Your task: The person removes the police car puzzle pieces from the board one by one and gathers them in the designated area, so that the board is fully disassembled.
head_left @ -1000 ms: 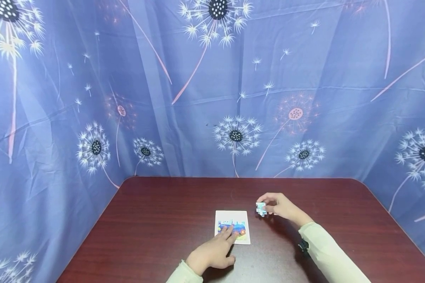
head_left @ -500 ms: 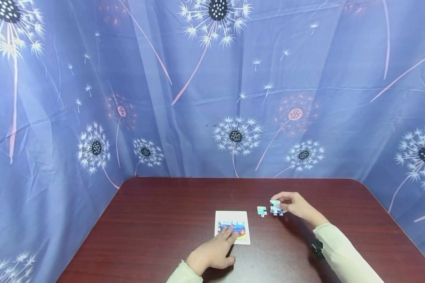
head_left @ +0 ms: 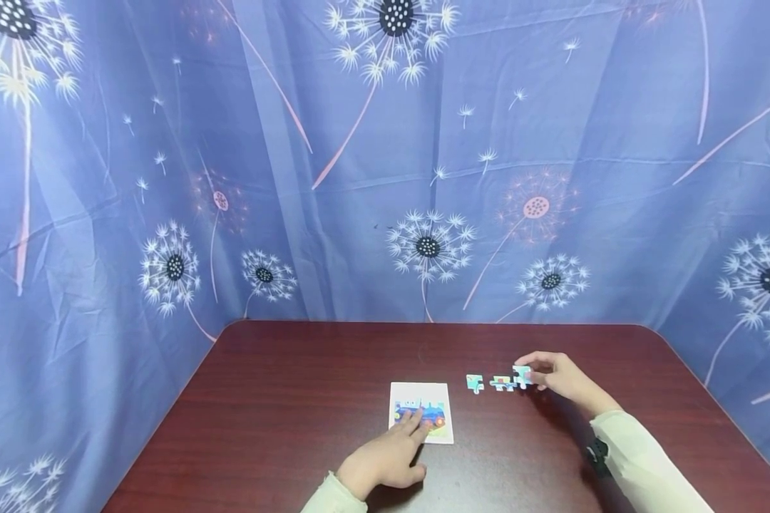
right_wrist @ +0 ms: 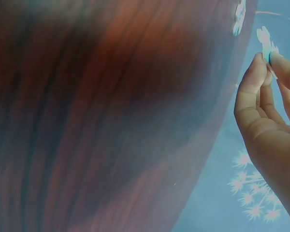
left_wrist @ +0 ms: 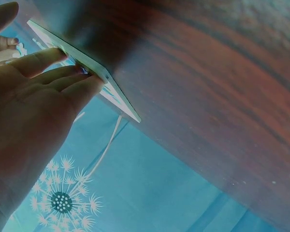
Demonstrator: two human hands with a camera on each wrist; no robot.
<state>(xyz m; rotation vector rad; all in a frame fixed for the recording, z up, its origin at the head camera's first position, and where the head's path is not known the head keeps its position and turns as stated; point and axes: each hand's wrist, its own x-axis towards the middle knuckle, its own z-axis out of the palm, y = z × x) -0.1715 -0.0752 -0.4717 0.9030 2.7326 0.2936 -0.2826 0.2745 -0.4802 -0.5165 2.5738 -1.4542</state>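
My left hand (head_left: 388,452) rests with straight fingers on a white square puzzle board (head_left: 402,390), covering part of its printed blue vehicle. In the left wrist view the board (left_wrist: 106,77) shows as a thin pale slab under the fingertips. Between thumb and fingers, my right hand (head_left: 561,377) pinches a light blue jigsaw piece (head_left: 522,375), seen edge-on as a jigsaw piece (right_wrist: 266,44) in the right wrist view. Just left of it lies a multicoloured jigsaw piece (head_left: 502,384) on the table. Farther left, nearer the board, lies another light blue jigsaw piece (head_left: 474,383).
Everything lies on a dark red-brown wooden table (head_left: 282,385). A blue curtain (head_left: 334,249) with dandelion prints hangs behind the table and along its sides. A dark band (head_left: 597,454) sits at the right wrist.
My right hand has moved right in steps, leaving first a light blue jigsaw piece and then a multicoloured one on the table. The left hand has stayed on the board.
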